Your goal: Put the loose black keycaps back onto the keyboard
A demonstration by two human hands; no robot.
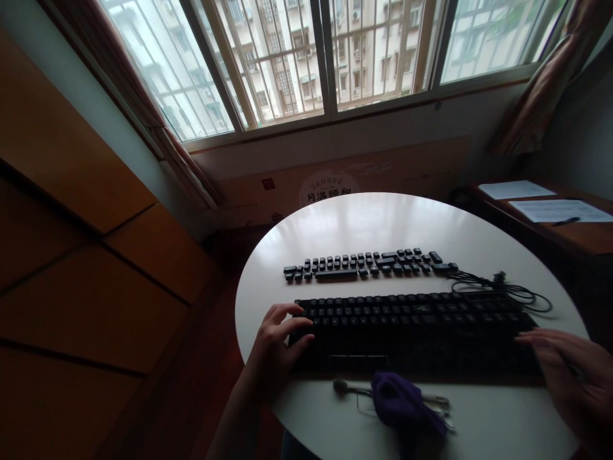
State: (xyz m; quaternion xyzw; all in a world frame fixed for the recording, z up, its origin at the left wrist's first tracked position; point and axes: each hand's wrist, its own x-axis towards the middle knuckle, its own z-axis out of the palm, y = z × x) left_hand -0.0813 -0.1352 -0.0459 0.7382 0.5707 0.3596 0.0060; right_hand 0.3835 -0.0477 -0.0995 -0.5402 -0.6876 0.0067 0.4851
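A black keyboard point(412, 345) lies across a round white table point(373, 220). Its back rows carry keycaps; the front part looks dark and bare, with a thin metal wire bar point(359, 358) showing. My left hand point(278, 335) grips the keyboard's left end, its curled fingertips and thumb over the edge keys. At the opposite end, my right hand point(569, 364) has its fingers together on the right edge; its palm side is in shadow. Loose black keycaps point(336, 275) stand in rows behind the keyboard.
A coiled black cable point(507, 291) lies at the back right. In front of the keyboard are a purple cloth point(405, 404), a small brush point(341, 387) and thin metal tools point(438, 404). Papers point(560, 211) and a pen point(566, 222) rest on a wooden side table.
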